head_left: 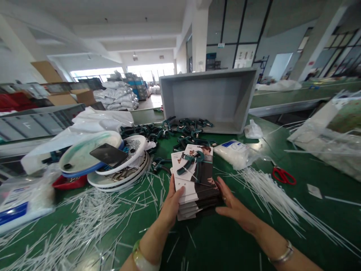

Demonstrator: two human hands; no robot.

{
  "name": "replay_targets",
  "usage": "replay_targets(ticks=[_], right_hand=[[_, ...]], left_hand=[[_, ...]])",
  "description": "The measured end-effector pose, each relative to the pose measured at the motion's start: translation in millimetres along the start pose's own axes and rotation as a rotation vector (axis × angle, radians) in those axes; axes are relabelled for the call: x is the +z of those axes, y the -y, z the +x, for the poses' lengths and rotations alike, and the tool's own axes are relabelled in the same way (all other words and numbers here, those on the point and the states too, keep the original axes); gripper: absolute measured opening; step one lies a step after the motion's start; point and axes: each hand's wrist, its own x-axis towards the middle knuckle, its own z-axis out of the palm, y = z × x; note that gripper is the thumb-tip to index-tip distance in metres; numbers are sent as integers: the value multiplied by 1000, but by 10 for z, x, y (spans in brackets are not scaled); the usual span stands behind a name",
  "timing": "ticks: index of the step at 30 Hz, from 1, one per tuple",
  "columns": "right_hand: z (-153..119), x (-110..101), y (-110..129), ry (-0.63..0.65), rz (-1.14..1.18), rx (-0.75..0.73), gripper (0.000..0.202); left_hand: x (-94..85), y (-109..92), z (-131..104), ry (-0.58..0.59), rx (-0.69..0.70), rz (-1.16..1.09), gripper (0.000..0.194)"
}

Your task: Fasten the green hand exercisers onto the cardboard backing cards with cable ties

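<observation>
A stack of printed cards [187, 197] lies on the green table in front of me, dark on its right side and white on its left. On the top card rests a dark green clamp [198, 170] with a thin white tie by it. My left hand [172, 201] grips the left side of the stack, thumb on top near the edge. At the stack's right side my right hand [232, 205] has its fingers spread, the fingertips close to the edge, holding nothing. Behind the cards is a pile of more green clamps [186, 141].
A grey bin [208, 101] lies tipped on its side behind the clamps. White ties [93, 210] are scattered at left, a bundle of ties [270, 192] and red scissors [283, 175] at right. Round trays [91, 148] hold small parts; a clear bag [237, 153] lies right.
</observation>
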Motion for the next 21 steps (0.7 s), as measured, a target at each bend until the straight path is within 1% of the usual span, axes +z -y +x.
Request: replay_targets(ticks=[2, 3, 5, 7, 9, 10, 11, 13, 14, 15, 16, 18, 19, 21], right_hand=[[74, -22, 89, -83, 117, 83, 81], [120, -14, 128, -119, 105, 112, 78], [201, 31, 179, -144, -57, 131, 79], [242, 84, 186, -136, -271, 111, 81], [259, 100, 168, -120, -400, 75, 79], [274, 87, 160, -123, -420, 68, 77], [303, 61, 158, -148, -416, 79, 75], [411, -12, 175, -252, -346, 139, 72], [487, -50, 192, -299, -287, 166, 70], [570, -83, 209, -323, -227, 172, 67], [651, -109, 224, -317, -179, 155, 63], [778, -136, 237, -257, -148, 60, 59], [813, -139, 233, -238, -161, 12, 58], [827, -134, 207, -246, -197, -49, 59]], left_hand=[[6, 9, -37, -58, 65, 180, 71], [7, 26, -50, -84, 108, 260, 71], [-6, 85, -75, -113, 178, 370, 73], [-48, 150, -104, -126, 232, 416, 73], [-110, 173, -122, -120, 257, 403, 71], [-138, 156, -117, -124, 232, 371, 69], [-159, 120, -97, -141, 186, 328, 66], [-164, 5, -5, -222, 78, 239, 62], [-147, -57, 61, -260, 63, 217, 61], [-122, -111, 132, -268, 77, 215, 59], [-92, -152, 198, -256, 92, 234, 58], [-44, -179, 279, -231, 139, 330, 59], [-35, -166, 282, -227, 160, 388, 59], [-56, -105, 209, -234, 238, 499, 60]])
